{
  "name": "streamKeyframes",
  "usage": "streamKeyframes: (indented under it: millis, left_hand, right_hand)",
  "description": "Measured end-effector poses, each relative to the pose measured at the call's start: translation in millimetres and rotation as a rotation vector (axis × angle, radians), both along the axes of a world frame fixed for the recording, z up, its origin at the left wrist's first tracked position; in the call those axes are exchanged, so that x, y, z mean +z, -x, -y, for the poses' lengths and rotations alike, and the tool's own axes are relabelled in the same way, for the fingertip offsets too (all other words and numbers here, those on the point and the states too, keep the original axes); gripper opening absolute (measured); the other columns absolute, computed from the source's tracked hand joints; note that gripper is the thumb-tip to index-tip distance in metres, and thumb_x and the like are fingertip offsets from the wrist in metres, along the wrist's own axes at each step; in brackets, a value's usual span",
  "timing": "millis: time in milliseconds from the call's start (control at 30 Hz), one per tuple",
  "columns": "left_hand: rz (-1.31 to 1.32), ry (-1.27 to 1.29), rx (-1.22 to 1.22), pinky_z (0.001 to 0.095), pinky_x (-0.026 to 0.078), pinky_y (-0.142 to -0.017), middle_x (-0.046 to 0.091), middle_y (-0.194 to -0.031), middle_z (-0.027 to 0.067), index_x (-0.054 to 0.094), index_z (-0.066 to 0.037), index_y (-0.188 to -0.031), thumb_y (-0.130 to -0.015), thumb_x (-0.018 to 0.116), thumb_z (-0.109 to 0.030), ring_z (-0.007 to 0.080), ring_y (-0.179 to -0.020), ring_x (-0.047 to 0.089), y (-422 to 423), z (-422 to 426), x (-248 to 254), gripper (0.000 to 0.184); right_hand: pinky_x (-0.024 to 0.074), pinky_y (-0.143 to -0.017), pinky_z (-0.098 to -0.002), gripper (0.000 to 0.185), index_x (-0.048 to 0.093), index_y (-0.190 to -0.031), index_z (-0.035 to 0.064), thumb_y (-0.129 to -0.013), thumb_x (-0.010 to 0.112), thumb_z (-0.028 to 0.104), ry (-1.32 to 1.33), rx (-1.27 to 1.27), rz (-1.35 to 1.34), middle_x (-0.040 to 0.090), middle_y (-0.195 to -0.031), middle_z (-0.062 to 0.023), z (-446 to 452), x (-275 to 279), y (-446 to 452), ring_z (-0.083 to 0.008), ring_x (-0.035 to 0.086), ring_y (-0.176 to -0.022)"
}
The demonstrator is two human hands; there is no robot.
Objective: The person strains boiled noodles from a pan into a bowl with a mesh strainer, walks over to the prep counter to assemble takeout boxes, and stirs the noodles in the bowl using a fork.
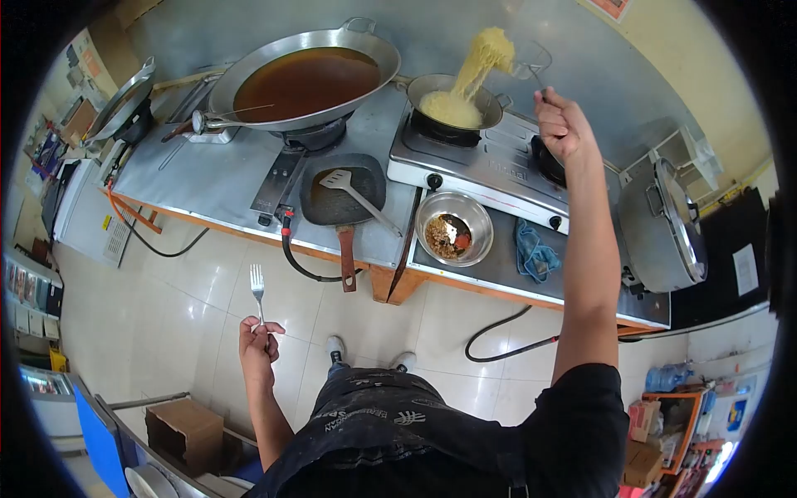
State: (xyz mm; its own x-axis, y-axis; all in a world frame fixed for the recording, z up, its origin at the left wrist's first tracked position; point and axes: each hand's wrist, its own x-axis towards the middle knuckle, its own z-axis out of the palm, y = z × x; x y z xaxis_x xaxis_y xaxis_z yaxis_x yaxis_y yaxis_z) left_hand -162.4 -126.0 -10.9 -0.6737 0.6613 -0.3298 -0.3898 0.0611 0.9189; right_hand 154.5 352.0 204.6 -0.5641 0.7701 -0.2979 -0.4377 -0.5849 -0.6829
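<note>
Pinching a wire skimmer's handle [544, 89], the right hand [563, 126] holds noodles [491, 51] partly raised, the rest remaining in the far-right pan [491, 103]; the left hand [260, 340] pinches a fork [257, 284], near left.

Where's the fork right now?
Head view, left of centre: the fork is in the left hand, seen against the floor, to the left of the square pan's brown handle.

Wide wok [390, 62] of brown liquid [303, 83], slotted spatula [365, 202] across square pan [322, 205], blue cloth [535, 253], cardboard box [203, 427]
</note>
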Motion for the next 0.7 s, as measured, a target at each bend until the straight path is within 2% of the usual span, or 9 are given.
streamKeyframes:
  millis: [167,333,433,567,633,700]
  left_hand:
    - [-0.033,0.002,-0.072,0.0181,0.021,-0.038,0.062,-0.080,0.0106,0.038,-0.012,-0.101,-0.094,0.037,-0.005,0.0043,-0.045,0.031,39,-11,0,0.010]
    - [-0.052,0.022,-0.129,0.0179,0.021,-0.038,0.061,-0.081,0.0100,0.039,-0.012,-0.102,-0.093,0.038,-0.005,0.0041,-0.046,0.031,66,-26,-3,0.012]
    - [-0.037,-0.002,-0.176,0.0178,0.022,-0.038,0.061,-0.081,0.0100,0.039,-0.012,-0.102,-0.093,0.038,-0.005,0.0040,-0.046,0.031,74,-33,-7,0.011]
    - [-0.026,-0.006,-0.212,0.0177,0.022,-0.038,0.061,-0.081,0.0102,0.040,-0.011,-0.101,-0.093,0.037,-0.004,0.0035,-0.046,0.031,75,-40,-9,0.012]
    - [-0.024,0.012,-0.222,0.0177,0.022,-0.038,0.061,-0.081,0.0103,0.040,-0.011,-0.101,-0.093,0.037,-0.004,0.0034,-0.046,0.030,73,-42,-7,0.012]
    - [-0.032,0.027,-0.234,0.0176,0.021,-0.038,0.061,-0.081,0.0103,0.040,-0.011,-0.101,-0.093,0.037,-0.004,0.0034,-0.045,0.030,71,-41,-5,0.011]
  right_hand:
    - [0.0173,-0.026,-0.0180,0.024,0.047,-0.096,0.0011,-0.097,0.045,0.024,-0.086,0.003,-0.013,0.028,-0.055,0.0068,48,47,-19,-0.0019,0.020,-0.035]
    - [0.0166,-0.025,-0.0177,0.025,0.048,-0.100,0.0012,-0.097,0.046,0.026,-0.066,-0.050,0.022,0.030,-0.056,0.0059,118,60,-34,-0.0015,0.019,-0.035]
    - [0.0142,-0.024,-0.0177,0.028,0.050,-0.100,0.0015,-0.097,0.046,0.029,-0.006,-0.150,0.084,0.030,-0.056,0.0059,162,48,-39,-0.0008,0.018,-0.035]
    - [0.0126,-0.024,-0.0176,0.029,0.055,-0.096,0.0043,-0.096,0.047,0.032,0.054,-0.127,0.111,0.031,-0.056,0.0067,202,7,-51,-0.0002,0.017,-0.035]
    - [0.0118,-0.025,-0.0169,0.027,0.056,-0.096,0.0070,-0.095,0.049,0.034,0.129,-0.258,0.228,0.032,-0.056,0.0065,220,-15,-52,0.0001,0.018,-0.035]
    - [0.0117,-0.026,-0.0166,0.027,0.056,-0.095,0.0077,-0.095,0.050,0.034,0.149,-0.261,0.282,0.032,-0.056,0.0064,232,-40,-56,0.0003,0.018,-0.036]
